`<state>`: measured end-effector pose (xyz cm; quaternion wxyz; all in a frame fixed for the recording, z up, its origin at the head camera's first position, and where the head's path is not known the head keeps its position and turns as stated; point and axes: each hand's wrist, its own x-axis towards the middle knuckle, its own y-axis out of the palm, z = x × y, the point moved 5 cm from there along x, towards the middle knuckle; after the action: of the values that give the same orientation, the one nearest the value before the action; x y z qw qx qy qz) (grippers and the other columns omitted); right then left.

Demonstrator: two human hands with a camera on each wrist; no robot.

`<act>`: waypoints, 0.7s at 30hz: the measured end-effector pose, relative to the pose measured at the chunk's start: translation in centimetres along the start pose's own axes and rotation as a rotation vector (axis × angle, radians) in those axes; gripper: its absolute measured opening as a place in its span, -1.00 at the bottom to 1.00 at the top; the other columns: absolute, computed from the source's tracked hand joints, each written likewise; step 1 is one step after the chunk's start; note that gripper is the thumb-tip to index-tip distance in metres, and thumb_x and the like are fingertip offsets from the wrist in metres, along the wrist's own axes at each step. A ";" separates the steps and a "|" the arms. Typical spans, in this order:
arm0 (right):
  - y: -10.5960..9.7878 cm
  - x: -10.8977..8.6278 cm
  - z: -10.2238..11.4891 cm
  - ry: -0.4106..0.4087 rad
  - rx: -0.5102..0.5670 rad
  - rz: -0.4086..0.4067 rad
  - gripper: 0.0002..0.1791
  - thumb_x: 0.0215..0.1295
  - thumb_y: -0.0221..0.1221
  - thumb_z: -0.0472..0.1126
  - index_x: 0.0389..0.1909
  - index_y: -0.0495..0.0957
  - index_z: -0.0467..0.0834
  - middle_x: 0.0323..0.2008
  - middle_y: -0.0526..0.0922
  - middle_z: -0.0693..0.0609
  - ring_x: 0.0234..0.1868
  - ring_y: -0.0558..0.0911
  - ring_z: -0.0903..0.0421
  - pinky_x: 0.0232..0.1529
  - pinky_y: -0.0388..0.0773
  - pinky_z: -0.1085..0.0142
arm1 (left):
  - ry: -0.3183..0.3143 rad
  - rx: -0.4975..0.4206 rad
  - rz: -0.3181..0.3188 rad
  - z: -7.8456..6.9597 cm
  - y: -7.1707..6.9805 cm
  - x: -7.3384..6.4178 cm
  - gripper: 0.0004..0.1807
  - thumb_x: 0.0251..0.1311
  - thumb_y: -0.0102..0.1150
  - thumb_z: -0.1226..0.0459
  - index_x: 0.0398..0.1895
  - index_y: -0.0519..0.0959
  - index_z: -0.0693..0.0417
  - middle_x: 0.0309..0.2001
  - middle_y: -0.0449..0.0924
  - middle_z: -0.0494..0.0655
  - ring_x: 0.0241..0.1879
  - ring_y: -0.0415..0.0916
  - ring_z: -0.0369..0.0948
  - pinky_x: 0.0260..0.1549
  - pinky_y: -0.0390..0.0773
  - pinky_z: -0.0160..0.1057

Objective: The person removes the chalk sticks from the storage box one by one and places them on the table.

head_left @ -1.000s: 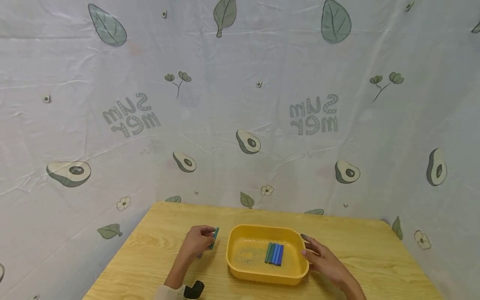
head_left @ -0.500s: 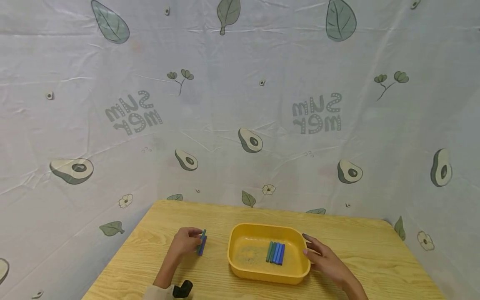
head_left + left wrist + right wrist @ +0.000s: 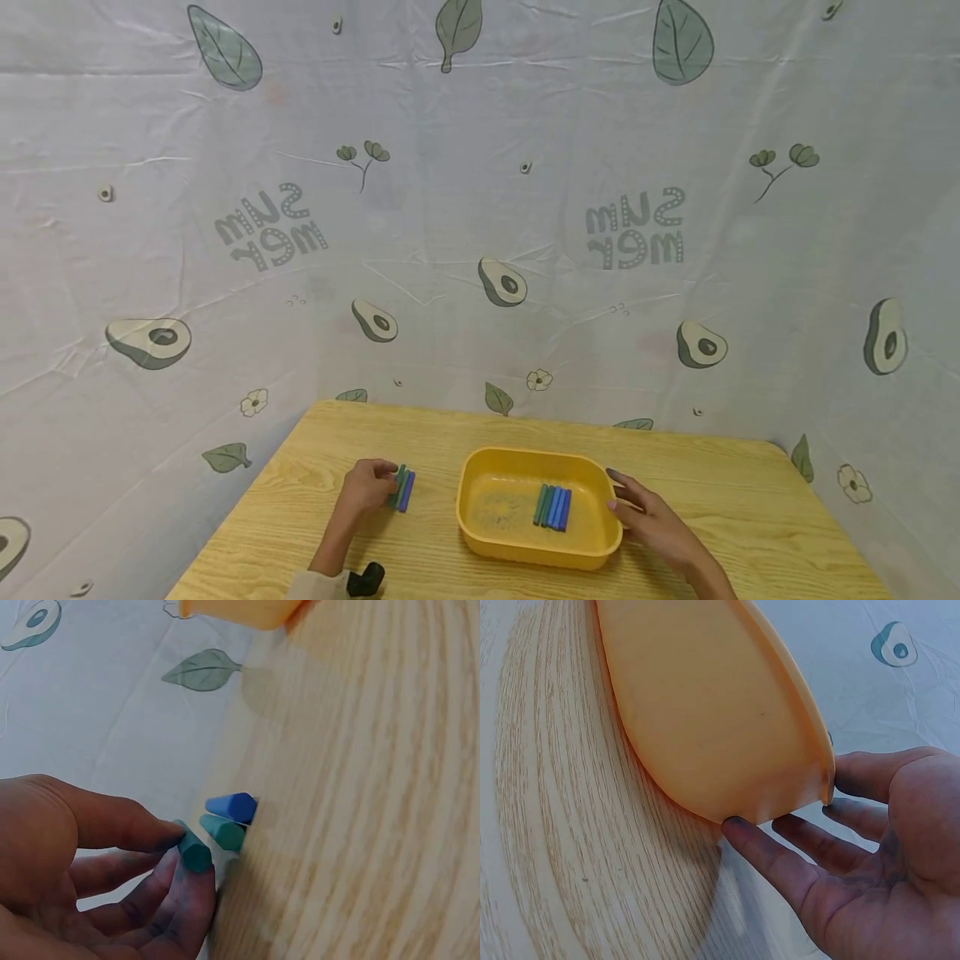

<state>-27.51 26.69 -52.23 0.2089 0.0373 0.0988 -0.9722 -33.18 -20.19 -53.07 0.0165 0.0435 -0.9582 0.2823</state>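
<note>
My left hand (image 3: 366, 485) pinches a green chalk stick (image 3: 194, 852) between thumb and fingers, at the table's left side. Right beside it, another green chalk stick (image 3: 224, 833) and a blue chalk stick (image 3: 232, 808) lie side by side on the table. With thumb at the rim and fingers against the outer wall, my right hand (image 3: 651, 521) grips the right end of a yellow plastic tray (image 3: 540, 552). Inside that tray rests a row of several green and blue chalk sticks (image 3: 552, 507). Dark smudges mark the fingers in both wrist views.
A light wooden table (image 3: 420, 550) carries everything. Greyish dust marks (image 3: 498, 510) cover the left part of the tray floor. A pale printed sheet (image 3: 450, 208) hangs behind and beside the table.
My left hand has moved left, away from the tray, with the green chalk stick, and lowered it beside the blue one. My right hand has stayed at the tray's right end.
</note>
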 end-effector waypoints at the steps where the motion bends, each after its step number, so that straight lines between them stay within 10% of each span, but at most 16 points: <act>1: 0.0 0.0 0.0 0.000 -0.002 -0.002 -0.13 0.76 -0.03 -0.13 0.68 -0.32 -0.47 0.55 -0.05 -0.72 0.43 0.49 -0.49 0.22 0.72 -0.10 | 0.007 0.016 -0.005 0.0 0.0 0.0 -0.67 0.15 0.31 0.49 0.00 0.73 0.42 -0.19 0.80 0.16 -0.17 0.71 -0.03 -0.27 0.68 -0.16; 21: 0.0 -0.1 0.1 -0.012 0.008 0.016 -0.12 0.76 -0.03 -0.13 0.68 -0.34 -0.48 0.55 -0.09 -0.73 0.44 0.48 -0.50 0.24 0.70 -0.10 | 0.028 0.061 -0.009 -0.3 -0.1 -0.3 -0.62 0.16 0.35 0.44 0.06 0.71 0.42 -0.19 0.82 0.18 -0.30 0.75 -0.08 -0.40 0.64 -0.18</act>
<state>-27.46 26.68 -52.13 0.2171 0.0329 0.0931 -0.9711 -32.85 -20.07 -52.83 0.0296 0.0442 -0.9485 0.3121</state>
